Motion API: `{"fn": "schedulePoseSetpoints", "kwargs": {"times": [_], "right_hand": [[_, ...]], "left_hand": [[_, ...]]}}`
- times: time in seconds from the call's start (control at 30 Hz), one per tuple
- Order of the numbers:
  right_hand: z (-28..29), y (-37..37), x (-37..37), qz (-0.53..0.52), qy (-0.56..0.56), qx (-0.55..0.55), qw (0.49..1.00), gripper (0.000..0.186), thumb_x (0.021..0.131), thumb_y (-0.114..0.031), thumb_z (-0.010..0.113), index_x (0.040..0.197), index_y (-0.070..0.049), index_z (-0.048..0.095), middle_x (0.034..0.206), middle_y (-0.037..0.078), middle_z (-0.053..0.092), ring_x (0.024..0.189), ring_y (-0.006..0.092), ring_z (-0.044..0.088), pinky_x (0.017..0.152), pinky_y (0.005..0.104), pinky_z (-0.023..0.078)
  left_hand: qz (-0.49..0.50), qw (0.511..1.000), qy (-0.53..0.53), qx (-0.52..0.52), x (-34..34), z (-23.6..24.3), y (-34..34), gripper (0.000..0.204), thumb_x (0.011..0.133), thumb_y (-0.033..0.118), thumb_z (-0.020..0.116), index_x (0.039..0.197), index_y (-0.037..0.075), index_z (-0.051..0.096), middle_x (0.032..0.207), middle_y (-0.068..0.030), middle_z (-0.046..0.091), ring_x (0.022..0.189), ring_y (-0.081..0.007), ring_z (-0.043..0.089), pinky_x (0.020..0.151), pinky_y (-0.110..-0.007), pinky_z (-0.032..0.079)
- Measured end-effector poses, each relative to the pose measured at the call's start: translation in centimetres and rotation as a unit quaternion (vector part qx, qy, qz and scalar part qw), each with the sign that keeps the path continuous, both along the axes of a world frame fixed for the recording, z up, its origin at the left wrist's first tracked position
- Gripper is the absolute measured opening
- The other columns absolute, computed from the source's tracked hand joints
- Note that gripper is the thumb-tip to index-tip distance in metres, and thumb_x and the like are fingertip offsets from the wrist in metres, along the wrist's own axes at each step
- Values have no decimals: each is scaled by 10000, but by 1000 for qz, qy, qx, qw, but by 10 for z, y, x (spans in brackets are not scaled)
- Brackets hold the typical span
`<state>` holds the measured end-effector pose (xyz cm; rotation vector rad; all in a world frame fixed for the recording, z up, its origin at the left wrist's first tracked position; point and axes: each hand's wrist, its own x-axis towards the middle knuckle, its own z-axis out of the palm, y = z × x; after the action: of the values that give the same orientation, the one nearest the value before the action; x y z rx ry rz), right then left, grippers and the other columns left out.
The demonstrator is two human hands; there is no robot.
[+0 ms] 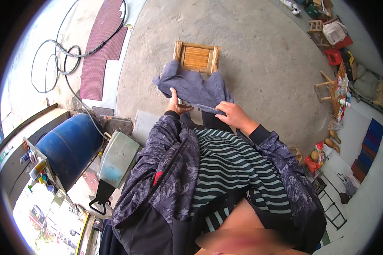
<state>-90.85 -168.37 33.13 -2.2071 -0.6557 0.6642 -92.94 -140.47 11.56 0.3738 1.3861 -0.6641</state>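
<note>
1. Cloth (193, 86), grey: at 6 o'clock of stool (196, 58), long axis roughly 10 to 4.
2. Right hand (235, 114): pinched on cloth edge — bulk lies at 10 o'clock.
3. Left hand (176, 104): fingers spread, thumb up against cloth — hold cannot be told; bulk lies at 1 o'clock.
4. Nearer hand: neither; both touch cloth.

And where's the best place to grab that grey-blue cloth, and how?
Probably pinch the grey-blue cloth by its near edge, from the person's side, with hands apart. It looks soft and folded, so two spread holds should limit bunching. The right hand already pinches that edge; the far side overlaps the wooden stool in this view.
</note>
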Motion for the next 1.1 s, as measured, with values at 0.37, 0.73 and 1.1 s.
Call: {"fn": "schedulePoseSetpoints", "kwargs": {"times": [0.37, 0.73, 1.1], "right_hand": [[13, -5, 66, 38, -105, -49, 993, 208, 876, -206, 756, 1020, -94, 657, 978, 99, 681, 929, 361, 683, 785, 463, 562], [73, 0, 162, 6, -323, -76, 943, 212, 878, -179, 758, 1038, -96, 647, 982, 107, 663, 902, 371, 684, 729, 457, 562], [121, -28, 118, -45, -382, -86, 919, 333, 750, -93, 831, 1004, -99, 616, 957, 88, 618, 918, 321, 677, 733, 430, 569]], "left_hand": [[193, 975, -68, 83, -30, -67, 45, 365, 933, 304, 793, 754, 210, 489, 593, 55, 420, 451, -79, 416, 396, -212, 353], [145, 829, -433, 324, 142, 153, 128, 202, 1006, 173, 665, 1187, 92, 708, 807, 52, 562, 589, -72, 460, 487, -254, 360], [-14, 721, -524, 454, 95, 259, 106, 232, 1038, 130, 629, 1245, 79, 719, 937, 63, 629, 713, -15, 473, 620, -203, 388]]}}
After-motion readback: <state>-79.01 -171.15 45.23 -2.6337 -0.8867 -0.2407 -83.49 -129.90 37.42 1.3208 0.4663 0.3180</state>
